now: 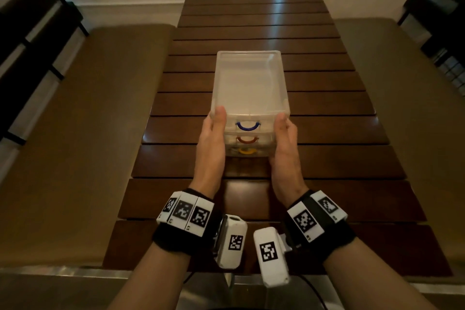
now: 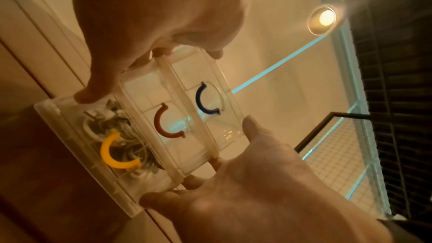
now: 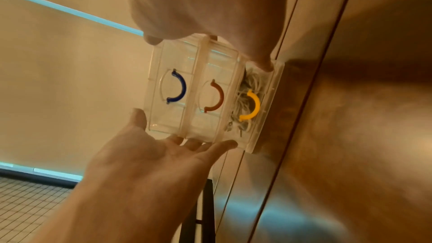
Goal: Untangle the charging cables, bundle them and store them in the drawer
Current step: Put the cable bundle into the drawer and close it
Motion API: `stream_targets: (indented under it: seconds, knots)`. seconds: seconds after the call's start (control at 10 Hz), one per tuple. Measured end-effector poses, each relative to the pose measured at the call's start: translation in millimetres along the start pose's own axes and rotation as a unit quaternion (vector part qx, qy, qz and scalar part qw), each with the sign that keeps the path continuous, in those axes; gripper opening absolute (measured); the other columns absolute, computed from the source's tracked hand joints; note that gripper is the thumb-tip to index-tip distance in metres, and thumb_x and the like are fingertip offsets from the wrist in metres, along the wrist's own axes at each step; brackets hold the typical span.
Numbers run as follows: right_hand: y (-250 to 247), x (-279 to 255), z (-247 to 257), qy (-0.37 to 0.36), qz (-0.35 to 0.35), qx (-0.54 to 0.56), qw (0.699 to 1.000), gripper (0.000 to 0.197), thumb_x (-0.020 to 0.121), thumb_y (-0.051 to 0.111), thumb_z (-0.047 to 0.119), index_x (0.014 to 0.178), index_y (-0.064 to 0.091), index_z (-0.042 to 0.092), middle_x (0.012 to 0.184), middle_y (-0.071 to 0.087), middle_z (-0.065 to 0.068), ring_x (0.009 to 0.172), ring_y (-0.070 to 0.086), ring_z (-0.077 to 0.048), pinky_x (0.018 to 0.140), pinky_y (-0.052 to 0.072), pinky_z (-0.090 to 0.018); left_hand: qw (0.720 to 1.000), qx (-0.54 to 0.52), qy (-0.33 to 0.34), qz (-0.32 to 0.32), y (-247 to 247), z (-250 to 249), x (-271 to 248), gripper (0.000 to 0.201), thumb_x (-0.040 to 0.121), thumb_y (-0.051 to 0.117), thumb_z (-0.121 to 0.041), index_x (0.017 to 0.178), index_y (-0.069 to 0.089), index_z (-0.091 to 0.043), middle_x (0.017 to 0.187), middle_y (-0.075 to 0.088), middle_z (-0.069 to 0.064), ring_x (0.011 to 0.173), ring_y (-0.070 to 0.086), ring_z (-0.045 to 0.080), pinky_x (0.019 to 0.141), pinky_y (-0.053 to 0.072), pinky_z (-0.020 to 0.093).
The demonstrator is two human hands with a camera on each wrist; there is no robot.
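Note:
A clear plastic three-drawer unit (image 1: 250, 83) stands on the slatted wooden table (image 1: 254, 20). Its drawers carry a blue handle (image 1: 247, 126), a red handle (image 1: 247, 139) and a yellow handle (image 1: 247, 151), and all look pushed in. Coiled white and grey cables (image 2: 110, 117) lie in the bottom drawer behind the yellow handle (image 3: 253, 104). My left hand (image 1: 212, 138) presses flat on the unit's left side, thumb on the top edge. My right hand (image 1: 284, 141) does the same on the right side. In the wrist views the fingers of my left hand (image 2: 233, 182) and right hand (image 3: 151, 163) lie straight along the walls.
Tan cushioned benches flank the table at left (image 1: 88, 108) and right (image 1: 415, 108). Dark slatted furniture (image 1: 30, 20) stands in the far corners. The table's near edge meets a metal rail (image 1: 75, 272) just below my wrists.

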State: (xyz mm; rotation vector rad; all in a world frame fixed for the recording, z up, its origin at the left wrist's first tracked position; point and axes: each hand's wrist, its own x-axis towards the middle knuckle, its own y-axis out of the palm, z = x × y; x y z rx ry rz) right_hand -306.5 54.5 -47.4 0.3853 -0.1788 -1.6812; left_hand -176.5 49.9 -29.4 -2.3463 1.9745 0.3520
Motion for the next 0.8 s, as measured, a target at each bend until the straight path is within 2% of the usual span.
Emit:
stream_targets:
  seconds: [0.1,0.2,0.3,0.4,0.5,0.6,0.7,0.8]
  knots:
    - [5.7,13.3,2.8,0.009,-0.048,0.018,0.999,0.067,0.085,0.058,0.063,0.131,0.044,0.016,0.121,0.066,-0.012,0.103,0.070,-0.025,0.087,0.058,-0.047,1.000,-0.006,-0.005,-0.028,5.1,-1.1,13.2,0.059,0.068,0.052,-0.087,0.109,0.063,-0.045,0.113,0.071,-0.004,0.108,0.067,0.020,0.096,0.051,0.052]
    - [10.6,25.9,6.2,0.001,-0.076,0.025,0.997,0.064,0.085,0.060,0.062,0.127,0.048,0.015,0.119,0.066,-0.012,0.102,0.070,-0.026,0.083,0.059,-0.044,0.998,-0.008,0.002,-0.058,10.1,-2.9,27.2,0.056,0.069,0.054,-0.082,0.102,0.067,-0.039,0.104,0.074,-0.003,0.102,0.069,0.020,0.094,0.052,0.051]
    - [14.2,36.0,11.3,-0.002,-0.079,0.020,0.997,0.058,0.091,0.056,0.056,0.128,0.046,0.013,0.118,0.065,-0.012,0.099,0.070,-0.022,0.071,0.059,-0.030,0.998,0.015,-0.003,-0.062,13.7,-7.8,37.1,0.072,0.068,0.050,-0.086,0.116,0.063,-0.033,0.108,0.072,-0.004,0.103,0.068,0.018,0.095,0.052,0.047]
    - [13.4,40.5,16.0,0.000,-0.074,-0.011,0.997,0.052,0.095,0.051,0.053,0.129,0.045,0.013,0.116,0.065,-0.010,0.097,0.070,-0.020,0.065,0.057,-0.024,0.997,0.035,-0.011,-0.064,15.3,-13.9,40.8,0.079,0.068,0.046,-0.086,0.124,0.058,-0.033,0.114,0.069,-0.005,0.108,0.064,0.019,0.098,0.049,0.047]
    - [11.1,40.3,21.2,-0.001,-0.069,-0.069,0.995,0.055,0.094,0.050,0.058,0.129,0.046,0.015,0.116,0.065,-0.006,0.096,0.069,-0.015,0.067,0.058,-0.023,0.996,0.071,-0.009,-0.059,13.2,-19.2,41.3,0.081,0.070,0.044,-0.087,0.127,0.057,-0.032,0.116,0.067,-0.006,0.110,0.062,0.018,0.100,0.048,0.046]
    - [5.7,35.0,23.6,-0.013,-0.065,-0.134,0.989,0.066,0.085,0.053,0.070,0.126,0.047,0.019,0.121,0.061,-0.006,0.102,0.066,-0.017,0.082,0.060,-0.034,0.995,0.094,0.010,-0.036,6.1,-25.4,33.9,0.072,0.076,0.047,-0.082,0.124,0.060,-0.030,0.114,0.068,-0.008,0.105,0.064,0.012,0.097,0.050,0.040]
    - [-8.6,27.0,25.1,-0.024,-0.032,-0.317,0.948,0.068,0.085,0.054,0.069,0.130,0.046,0.020,0.134,0.052,-0.008,0.114,0.057,-0.018,0.094,0.052,-0.037,0.984,0.174,0.030,0.004,-8.5,-26.5,27.4,0.078,0.082,0.044,-0.079,0.138,0.052,-0.025,0.135,0.059,-0.002,0.117,0.058,0.014,0.102,0.046,0.039]
    - [-45.1,12.0,9.4,0.050,0.058,-0.628,0.775,0.081,0.091,0.043,0.068,0.152,0.024,0.018,0.159,0.024,-0.012,0.145,0.025,-0.031,0.115,0.029,-0.048,0.905,0.417,-0.040,0.069,-35.9,-3.3,20.8,0.095,0.080,0.029,-0.085,0.153,0.026,-0.026,0.161,0.023,0.005,0.146,0.025,0.027,0.117,0.021,0.057]
